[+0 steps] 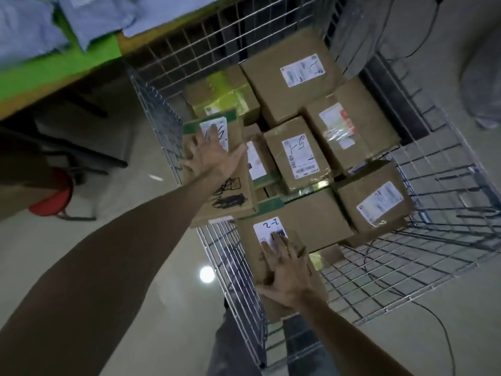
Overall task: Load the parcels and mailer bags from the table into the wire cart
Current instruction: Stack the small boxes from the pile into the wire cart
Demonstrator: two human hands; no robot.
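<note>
Brown cardboard boxes point(295, 156) are filling my silver wire cart point(162, 115). My left hand point(214, 156), fingers spread, is pressing flat on a tall brown box point(230, 191) at the cart's left edge. My right hand point(287, 270), open too, is lying on a labelled brown box point(306, 221) at the near edge. Blue-grey mailer bags point(32, 25) are lying on the green table point(51, 71).

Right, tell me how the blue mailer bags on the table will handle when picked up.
The blue mailer bags look soft and wrinkled, so they would probably flop and sag rather than hold shape. They lie flat on the green table, so rolling seems unlikely. Their plastic-looking skin may be somewhat slippery; weight cannot be judged.
</note>
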